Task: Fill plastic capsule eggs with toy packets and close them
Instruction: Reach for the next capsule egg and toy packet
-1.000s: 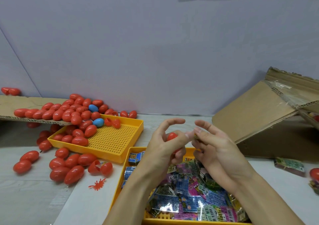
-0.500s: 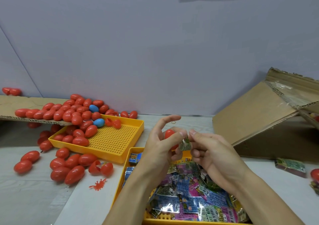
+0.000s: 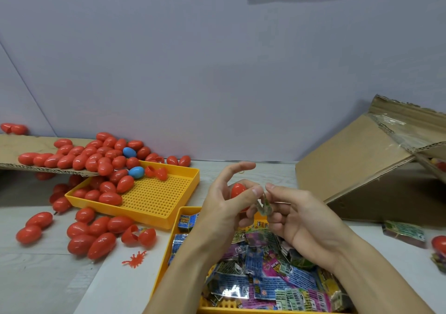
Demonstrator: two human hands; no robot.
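Red capsule egg (image 3: 237, 190) cradled in left hand (image 3: 223, 207), fingers curled round it, index finger raised. Folded toy packet (image 3: 265, 206) pinched between right hand (image 3: 301, 222) fingertips, touching left thumb. Both held above far edge of near yellow tray (image 3: 166, 260) of packets, near bench front edge.

Since a second ago the right hand (image 3: 299, 217) has dropped from a raised, spread pose and its fingers have curled in. The small greenish packet (image 3: 265, 207), barely visible then between the fingertips, now hangs below them, pinched right beside the thumb of the left hand (image 3: 222, 207). The red egg (image 3: 237, 190) in the left hand shows more of its side.
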